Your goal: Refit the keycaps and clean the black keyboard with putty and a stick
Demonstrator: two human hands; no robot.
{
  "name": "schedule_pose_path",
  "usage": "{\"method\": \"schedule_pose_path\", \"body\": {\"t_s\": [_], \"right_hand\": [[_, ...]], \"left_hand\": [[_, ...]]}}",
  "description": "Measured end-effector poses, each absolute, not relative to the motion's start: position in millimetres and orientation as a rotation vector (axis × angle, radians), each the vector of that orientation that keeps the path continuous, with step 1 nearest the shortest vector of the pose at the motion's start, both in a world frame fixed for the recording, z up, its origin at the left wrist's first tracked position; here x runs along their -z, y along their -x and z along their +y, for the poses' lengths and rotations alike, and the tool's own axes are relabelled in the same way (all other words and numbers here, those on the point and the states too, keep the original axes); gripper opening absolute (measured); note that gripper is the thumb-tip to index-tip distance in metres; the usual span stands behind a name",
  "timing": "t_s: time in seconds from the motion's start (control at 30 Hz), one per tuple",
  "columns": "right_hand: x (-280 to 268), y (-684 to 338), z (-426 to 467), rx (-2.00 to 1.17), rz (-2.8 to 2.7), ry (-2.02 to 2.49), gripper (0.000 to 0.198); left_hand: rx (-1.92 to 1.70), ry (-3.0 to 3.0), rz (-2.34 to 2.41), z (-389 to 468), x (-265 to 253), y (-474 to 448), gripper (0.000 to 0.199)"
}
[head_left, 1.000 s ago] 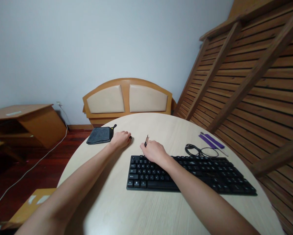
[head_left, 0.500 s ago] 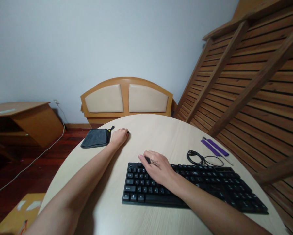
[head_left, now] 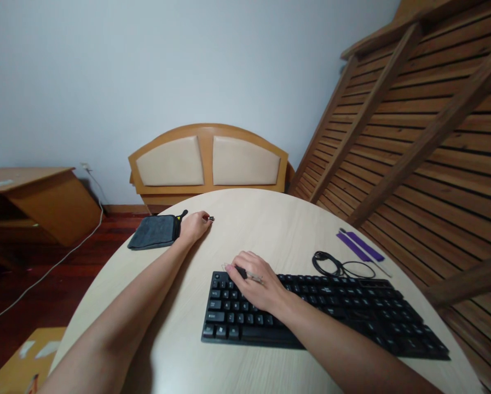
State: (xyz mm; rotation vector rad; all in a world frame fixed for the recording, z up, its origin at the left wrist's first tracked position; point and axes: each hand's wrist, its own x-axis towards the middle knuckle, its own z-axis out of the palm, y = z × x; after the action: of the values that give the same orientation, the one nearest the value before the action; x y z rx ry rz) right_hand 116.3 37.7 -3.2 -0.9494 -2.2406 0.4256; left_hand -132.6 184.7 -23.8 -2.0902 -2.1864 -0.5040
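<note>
My left hand [head_left: 195,225] is at the far left of the round table, beside a folded dark grey cloth [head_left: 154,232]. Its fingertips pinch a small dark piece [head_left: 211,219], too small to name. Over the upper left keys of a black keyboard [head_left: 270,332] lies my right hand [head_left: 255,279], its fingers closed. It holds a keycap puller [head_left: 241,271] with a black grip and thin wire ends, one poking out past the thumb. The hand and forearm cover part of the keys.
Behind the keyboard a black cable [head_left: 327,264] lies coiled. Two purple strips [head_left: 358,246] and a thin rod [head_left: 380,268] are at the table's right edge. A slatted wooden panel [head_left: 413,164] leans on the right; a headboard [head_left: 208,158] stands beyond the table.
The left fingers have turned, showing more of the small dark piece. My right hand has shifted slightly left with the keycap puller, whose wire end now shows past the thumb.
</note>
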Motion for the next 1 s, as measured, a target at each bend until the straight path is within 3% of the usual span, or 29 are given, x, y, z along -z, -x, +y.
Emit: {"method": "schedule_pose_path", "body": {"t_s": [0.23, 0.43, 1.0], "right_hand": [[5, -117, 41, -0.451, -2.233, 0.954, 0.031], [5, -118, 40, -0.444, -2.241, 0.961, 0.031], [3, -118, 40, -0.474, -2.223, 0.993, 0.034]], "left_hand": [[0.596, 2.102, -2.173, 183, 29, 129, 0.044], [0.573, 2.126, -2.155, 189, 31, 127, 0.031], [0.576, 1.981, -2.277, 199, 31, 135, 0.034]]}}
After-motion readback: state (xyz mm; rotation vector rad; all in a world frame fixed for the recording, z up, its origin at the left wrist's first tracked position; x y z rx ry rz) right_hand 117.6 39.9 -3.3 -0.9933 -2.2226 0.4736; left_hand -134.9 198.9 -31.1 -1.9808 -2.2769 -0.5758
